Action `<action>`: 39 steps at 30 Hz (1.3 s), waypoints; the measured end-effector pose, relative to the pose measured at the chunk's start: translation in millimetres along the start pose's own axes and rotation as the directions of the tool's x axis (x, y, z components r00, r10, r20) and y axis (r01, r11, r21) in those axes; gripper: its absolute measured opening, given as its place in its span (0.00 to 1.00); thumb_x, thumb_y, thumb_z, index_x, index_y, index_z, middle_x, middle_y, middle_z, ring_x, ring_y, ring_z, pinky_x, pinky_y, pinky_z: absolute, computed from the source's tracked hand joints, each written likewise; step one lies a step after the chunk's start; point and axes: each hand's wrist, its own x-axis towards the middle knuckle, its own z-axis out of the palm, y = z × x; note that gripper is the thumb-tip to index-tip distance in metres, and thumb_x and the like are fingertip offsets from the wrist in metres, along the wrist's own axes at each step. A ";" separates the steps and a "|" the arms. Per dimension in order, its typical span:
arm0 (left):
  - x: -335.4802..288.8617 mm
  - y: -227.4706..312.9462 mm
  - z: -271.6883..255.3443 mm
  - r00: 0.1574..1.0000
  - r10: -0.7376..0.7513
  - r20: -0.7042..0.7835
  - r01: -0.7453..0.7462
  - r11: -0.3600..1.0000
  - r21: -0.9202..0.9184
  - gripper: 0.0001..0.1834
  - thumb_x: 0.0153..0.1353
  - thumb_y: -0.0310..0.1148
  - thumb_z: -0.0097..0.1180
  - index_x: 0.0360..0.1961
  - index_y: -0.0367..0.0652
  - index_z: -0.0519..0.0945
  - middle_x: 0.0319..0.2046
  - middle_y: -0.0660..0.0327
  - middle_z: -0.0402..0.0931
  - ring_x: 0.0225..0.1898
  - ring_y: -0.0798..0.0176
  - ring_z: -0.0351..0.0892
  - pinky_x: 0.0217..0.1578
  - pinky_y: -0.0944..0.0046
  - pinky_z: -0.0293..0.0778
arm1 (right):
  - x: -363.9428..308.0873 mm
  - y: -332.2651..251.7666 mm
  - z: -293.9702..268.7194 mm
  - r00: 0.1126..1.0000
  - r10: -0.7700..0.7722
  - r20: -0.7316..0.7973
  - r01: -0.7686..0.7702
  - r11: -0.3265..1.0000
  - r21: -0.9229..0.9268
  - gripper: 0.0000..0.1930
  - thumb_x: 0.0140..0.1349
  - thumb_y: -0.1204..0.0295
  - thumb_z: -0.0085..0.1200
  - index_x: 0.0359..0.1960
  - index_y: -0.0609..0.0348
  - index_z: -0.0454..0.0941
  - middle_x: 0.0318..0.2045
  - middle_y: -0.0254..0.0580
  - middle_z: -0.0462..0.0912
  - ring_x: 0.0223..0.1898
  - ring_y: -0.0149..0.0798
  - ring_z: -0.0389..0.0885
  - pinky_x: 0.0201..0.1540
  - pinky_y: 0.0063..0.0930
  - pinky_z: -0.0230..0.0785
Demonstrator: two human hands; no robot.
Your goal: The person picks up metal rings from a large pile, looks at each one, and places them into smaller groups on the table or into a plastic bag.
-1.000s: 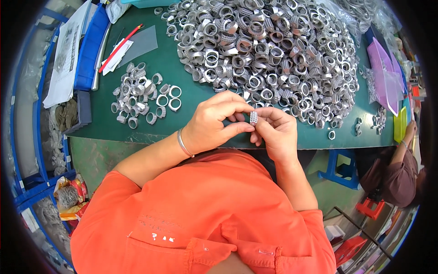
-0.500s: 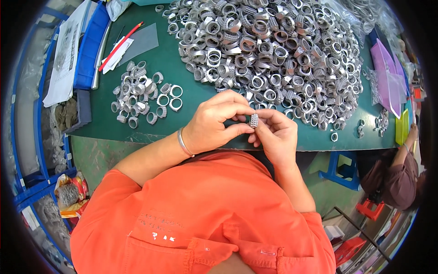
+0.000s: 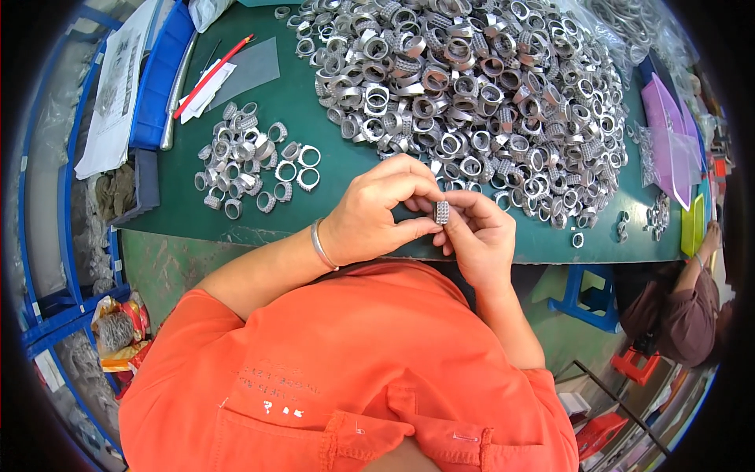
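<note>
One silver-grey ring [image 3: 442, 212] with a studded band is pinched between the fingertips of both hands, just above the near edge of the green table. My left hand [image 3: 385, 200] grips it from the left with thumb and fingers. From the other side, my right hand [image 3: 478, 232] closes thumb and forefinger on the same ring. Beyond my hands a big heap of similar rings [image 3: 472, 86] covers the table's middle and right. To the left lies a smaller pile of rings [image 3: 240, 157]. The fingers' undersides are hidden.
A red pencil [image 3: 212, 76], paper slips and a grey sheet [image 3: 250, 67] lie at the back left, beside a blue bin [image 3: 161, 79]. Purple trays [image 3: 667, 138] and a yellow-green tray [image 3: 693, 224] stand right. A co-worker's arm [image 3: 700, 259] shows at the far right, near a blue stool [image 3: 588, 297].
Both hands keep hold of the ring, which has turned slightly between the fingertips. The whole view has shifted a little; the piles look the same.
</note>
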 end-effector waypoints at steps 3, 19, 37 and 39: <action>0.5 -0.6 2.4 1.000 0.004 -0.012 -0.004 1.000 -0.011 0.15 0.45 0.20 0.69 0.35 0.35 0.79 0.38 0.58 0.75 0.34 0.67 0.79 0.35 0.70 0.78 | -1.9 0.2 1.2 0.997 -0.081 0.005 0.081 0.997 -0.020 0.06 0.64 0.82 0.52 0.41 0.67 0.79 0.30 0.36 0.83 0.24 0.22 0.78 0.24 0.13 0.70; -0.2 -1.7 -2.5 1.000 0.020 0.017 -0.020 1.000 0.010 0.16 0.45 0.22 0.71 0.35 0.36 0.79 0.40 0.57 0.75 0.36 0.66 0.79 0.36 0.69 0.78 | -3.6 4.4 4.6 0.987 -0.160 -0.031 0.155 0.981 -0.116 0.06 0.63 0.84 0.52 0.40 0.66 0.79 0.30 0.36 0.82 0.24 0.22 0.78 0.22 0.13 0.68; 21.1 -3.2 -34.1 0.971 0.181 -0.156 -0.026 0.730 0.683 0.18 0.42 0.29 0.72 0.34 0.39 0.79 0.34 0.57 0.74 0.36 0.51 0.75 0.37 0.58 0.73 | -6.8 10.3 2.0 0.975 -0.220 -0.033 0.214 0.968 -0.129 0.08 0.60 0.87 0.51 0.39 0.68 0.80 0.28 0.33 0.78 0.22 0.19 0.75 0.23 0.13 0.66; 21.1 -0.9 -32.0 0.972 0.187 -0.143 -0.038 0.725 0.687 0.17 0.42 0.29 0.71 0.34 0.39 0.79 0.34 0.57 0.74 0.36 0.51 0.75 0.38 0.57 0.73 | -6.2 10.2 2.7 0.973 -0.229 -0.029 0.223 0.965 -0.137 0.08 0.60 0.86 0.52 0.39 0.68 0.80 0.28 0.32 0.78 0.22 0.18 0.74 0.23 0.12 0.66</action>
